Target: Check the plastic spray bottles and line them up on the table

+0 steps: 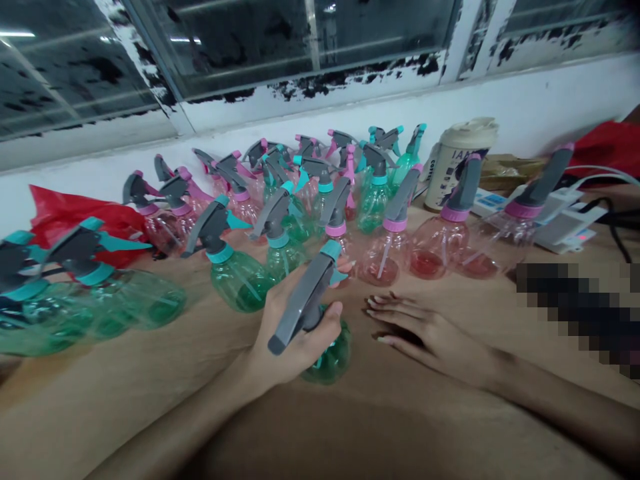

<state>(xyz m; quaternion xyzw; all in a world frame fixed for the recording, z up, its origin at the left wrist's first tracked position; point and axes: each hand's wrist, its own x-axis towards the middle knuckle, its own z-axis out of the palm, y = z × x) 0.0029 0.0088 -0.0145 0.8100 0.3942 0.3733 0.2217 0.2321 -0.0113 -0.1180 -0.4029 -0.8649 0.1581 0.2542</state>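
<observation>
A green spray bottle (327,360) with a grey and teal trigger head stands in front of me. My left hand (290,327) is wrapped round its neck, just under the trigger head. To the right, my right hand (425,327) rests on the wooden table (395,427), fingers stretched out and holding nothing. Nearest beyond the hands are another green spray bottle (243,283) and a pink spray bottle (377,260) with a pink collar. Part of the held bottle is hidden by my left fingers.
Several green and pink spray bottles crowd the table's back and left. Behind them are a red plastic bag (85,220) and a white wall (225,123) under windows. A paper cup (457,163), a white power strip (565,223) with cables and another red bag (605,150) lie at the right.
</observation>
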